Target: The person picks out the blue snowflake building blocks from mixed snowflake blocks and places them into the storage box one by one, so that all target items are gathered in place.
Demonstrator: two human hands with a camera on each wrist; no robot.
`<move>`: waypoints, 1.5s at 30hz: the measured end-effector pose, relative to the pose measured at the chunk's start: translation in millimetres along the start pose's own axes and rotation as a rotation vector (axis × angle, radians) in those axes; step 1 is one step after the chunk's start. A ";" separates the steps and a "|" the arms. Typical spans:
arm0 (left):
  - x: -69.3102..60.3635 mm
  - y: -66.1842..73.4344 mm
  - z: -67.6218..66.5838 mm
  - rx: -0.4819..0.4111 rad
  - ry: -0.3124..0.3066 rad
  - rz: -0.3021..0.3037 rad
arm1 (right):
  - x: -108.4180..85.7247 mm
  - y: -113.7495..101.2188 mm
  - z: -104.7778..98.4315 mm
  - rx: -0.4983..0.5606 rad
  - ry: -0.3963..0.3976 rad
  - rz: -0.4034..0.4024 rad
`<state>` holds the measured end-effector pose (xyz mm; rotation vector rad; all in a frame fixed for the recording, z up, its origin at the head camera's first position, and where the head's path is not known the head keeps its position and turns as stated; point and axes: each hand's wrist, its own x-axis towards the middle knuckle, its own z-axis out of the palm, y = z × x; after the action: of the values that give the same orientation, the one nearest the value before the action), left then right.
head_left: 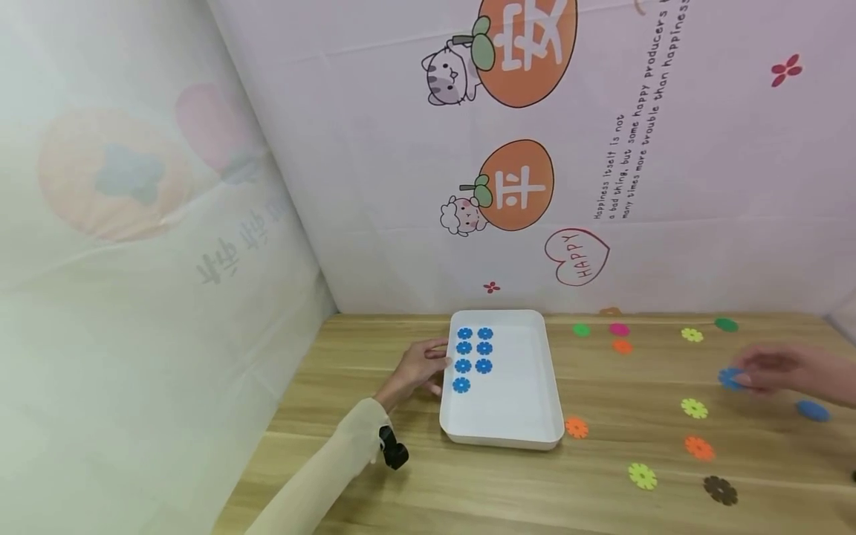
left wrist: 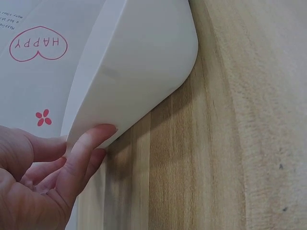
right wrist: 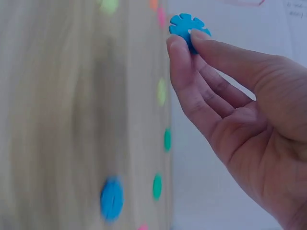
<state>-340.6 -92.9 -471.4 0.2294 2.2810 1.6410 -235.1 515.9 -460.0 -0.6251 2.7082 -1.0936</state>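
Observation:
A white tray (head_left: 515, 379) lies on the wooden table, holding several blue notched plastic discs (head_left: 484, 365) in two columns along its left side. My left hand (head_left: 420, 369) grips the tray's left wall; in the left wrist view the thumb is at the rim and the fingers (left wrist: 79, 160) press the outer side. Over the table's right part, my right hand (head_left: 785, 369) pinches a blue notched disc (right wrist: 184, 28) between thumb and fingertips. Another blue disc (head_left: 812, 410) lies on the table just below that hand.
Loose discs are scattered right of the tray: orange (head_left: 699, 448), yellow-green (head_left: 643, 476), dark brown (head_left: 720, 490), pink (head_left: 619, 329) and green (head_left: 726, 325). A printed white cloth (head_left: 401, 186) hangs behind the table, and another pale cloth (head_left: 134, 297) hangs at the left.

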 end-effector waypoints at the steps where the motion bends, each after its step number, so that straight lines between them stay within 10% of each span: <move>1: 0.7 0.1 0.2 0.001 0.003 -0.001 | 5.5 -8.2 0.5 -0.009 0.011 0.041; 9: 3.4 1.7 0.5 0.001 0.004 -0.016 | 57.3 -65.2 12.9 0.156 0.130 0.132; 23: -0.3 1.5 -1.4 -0.020 0.008 -0.005 | 167.5 -164.2 94.9 0.556 -0.015 0.161; 45: 0.2 -1.3 1.1 -0.013 0.010 0.011 | 239.0 -205.9 195.0 0.371 -0.138 0.336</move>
<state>-340.3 -92.2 -473.0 0.2315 2.2797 1.6650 -327.4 156.7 -455.1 -0.1713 2.2937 -1.3487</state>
